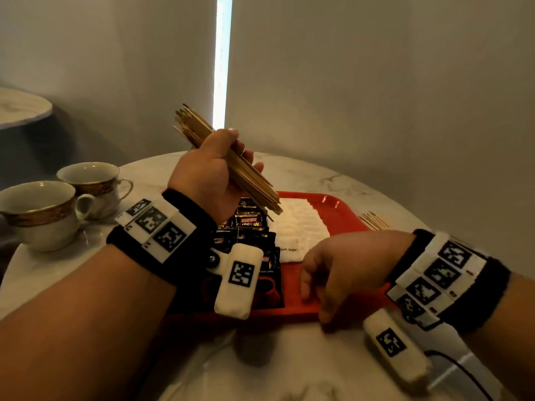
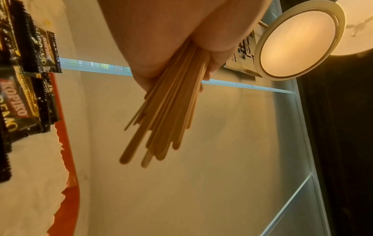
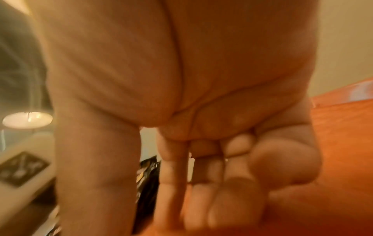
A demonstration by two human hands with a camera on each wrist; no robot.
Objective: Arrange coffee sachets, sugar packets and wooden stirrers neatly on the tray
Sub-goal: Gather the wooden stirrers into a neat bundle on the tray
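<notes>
My left hand (image 1: 214, 169) grips a thick bundle of wooden stirrers (image 1: 197, 128), raised at a slant above the far left of the red tray (image 1: 341, 209). In the left wrist view the stirrers (image 2: 167, 111) fan out unevenly below the hand (image 2: 171, 39). Black coffee sachets (image 1: 249, 224) lie overlapped on the tray's left side. A row of white sugar packets (image 1: 298, 227) lies beside them in the middle. My right hand (image 1: 327, 273) rests on the tray's near rim with fingers (image 3: 201, 175) loosely bent onto the tray floor (image 3: 343, 143), holding nothing.
A few loose stirrers (image 1: 373, 220) lie on the round marble table (image 1: 333, 178) just right of the tray. Two gold-banded cups (image 1: 40, 215) (image 1: 92, 180) stand at the left. A second small table (image 1: 20, 107) sits far left. The wall is close behind.
</notes>
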